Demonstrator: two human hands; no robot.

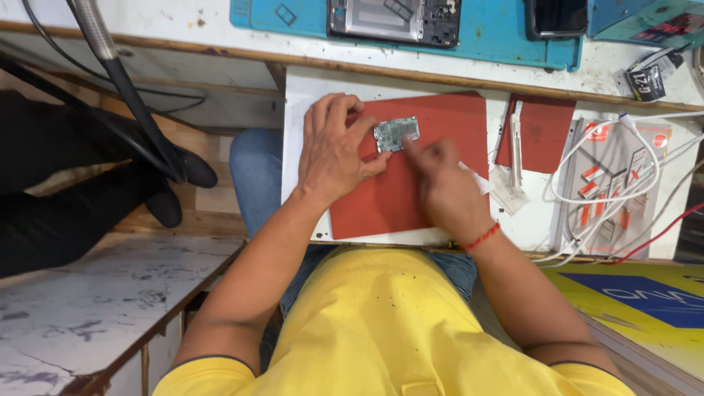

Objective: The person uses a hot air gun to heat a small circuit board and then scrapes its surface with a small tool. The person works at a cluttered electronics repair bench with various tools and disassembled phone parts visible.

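Steadying a board at upper centre, left hand pinched its edge; right hand, fingers curled, probed it. Next move needed fine pressure.

**Packages, screens and signs on the desk**

A small black-and-white packet lies near the desk's far right edge; a dark phone screen rests on the blue mat; a white card with red labels sits right; a yellow-and-blue box lies at the near right corner.
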